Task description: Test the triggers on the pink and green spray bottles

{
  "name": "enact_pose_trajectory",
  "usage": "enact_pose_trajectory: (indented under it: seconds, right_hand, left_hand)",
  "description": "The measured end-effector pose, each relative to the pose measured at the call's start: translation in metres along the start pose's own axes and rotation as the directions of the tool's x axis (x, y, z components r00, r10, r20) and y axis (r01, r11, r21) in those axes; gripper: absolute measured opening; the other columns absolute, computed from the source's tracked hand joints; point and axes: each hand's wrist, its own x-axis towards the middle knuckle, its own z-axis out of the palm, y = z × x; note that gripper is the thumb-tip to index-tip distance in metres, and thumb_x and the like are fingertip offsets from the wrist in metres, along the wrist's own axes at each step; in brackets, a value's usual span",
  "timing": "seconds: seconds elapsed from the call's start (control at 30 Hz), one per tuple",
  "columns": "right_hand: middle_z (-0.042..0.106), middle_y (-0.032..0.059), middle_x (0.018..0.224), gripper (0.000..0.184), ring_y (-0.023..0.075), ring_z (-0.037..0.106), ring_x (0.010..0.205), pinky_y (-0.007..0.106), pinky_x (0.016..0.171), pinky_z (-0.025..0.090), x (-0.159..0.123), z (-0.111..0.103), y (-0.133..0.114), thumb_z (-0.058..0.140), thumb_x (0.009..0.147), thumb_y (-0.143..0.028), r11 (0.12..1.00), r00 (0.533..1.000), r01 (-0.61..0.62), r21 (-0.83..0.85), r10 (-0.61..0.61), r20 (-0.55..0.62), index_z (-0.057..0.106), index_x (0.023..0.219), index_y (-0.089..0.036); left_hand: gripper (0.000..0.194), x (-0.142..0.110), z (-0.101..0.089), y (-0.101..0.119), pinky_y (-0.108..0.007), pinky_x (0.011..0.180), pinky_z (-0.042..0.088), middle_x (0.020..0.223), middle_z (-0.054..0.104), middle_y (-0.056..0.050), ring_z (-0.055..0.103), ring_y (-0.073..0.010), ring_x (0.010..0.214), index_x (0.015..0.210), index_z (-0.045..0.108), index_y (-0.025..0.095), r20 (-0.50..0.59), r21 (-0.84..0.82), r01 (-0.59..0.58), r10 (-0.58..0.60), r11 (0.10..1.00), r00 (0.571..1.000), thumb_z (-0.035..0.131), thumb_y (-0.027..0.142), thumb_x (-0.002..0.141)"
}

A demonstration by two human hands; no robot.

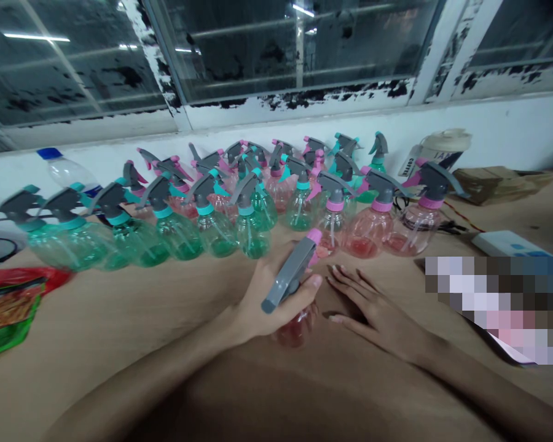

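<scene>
My left hand (276,294) is wrapped round the neck of a pink spray bottle (295,331) with a grey and pink trigger head. Some reddish liquid shows low in its clear body, and the hand hides much of it. Just right of that bottle, my right hand (373,307) lies on the table with its fingers stretched out and nothing in them. Beyond both hands stand several green spray bottles (221,236) to the left and several pink spray bottles (362,236) to the right.
A plastic bottle with a blue cap (67,172) and a red and green food packet (18,301) are at the left. At the right are a beige jug (445,147), a brown paper package (488,184), a white box (511,244) and cables. Windows rise behind the wooden table (133,319).
</scene>
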Motion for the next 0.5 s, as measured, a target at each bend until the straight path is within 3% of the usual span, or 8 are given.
enact_pose_trajectory:
  seconds: [0.17, 0.5]
  right_hand:
    - [0.031, 0.009, 0.148, 0.066, 0.025, 0.025, 0.137, 0.052, 0.11, 0.024, -0.0003, 0.0005, 0.0003, 0.046, 0.088, -0.05, 1.0, 1.0, -0.006, 0.004, 0.006, -0.008, 0.026, 0.144, -0.022]
    - [0.03, 0.0098, 0.149, 0.065, 0.0236, 0.023, 0.137, 0.051, 0.111, 0.022, 0.0007, -0.0003, -0.0002, 0.044, 0.089, -0.052, 1.0, 1.0, -0.017, -0.021, 0.018, 0.021, 0.028, 0.143, -0.018]
  left_hand:
    - [0.019, -0.0003, 0.0009, -0.0003, -0.032, 0.068, 0.052, 0.086, 0.064, -0.006, 0.062, -0.0191, 0.077, 0.096, 0.057, 0.02, 0.0, -0.024, -0.048, 0.048, 0.999, 0.999, 0.052, 0.029, 0.08]
    - [0.013, 0.0016, -0.0036, 0.0031, -0.033, 0.067, 0.051, 0.078, 0.061, -0.003, 0.061, -0.0181, 0.069, 0.092, 0.055, 0.021, 0.035, -0.044, -0.074, 0.075, 0.996, 0.997, 0.05, 0.023, 0.08]
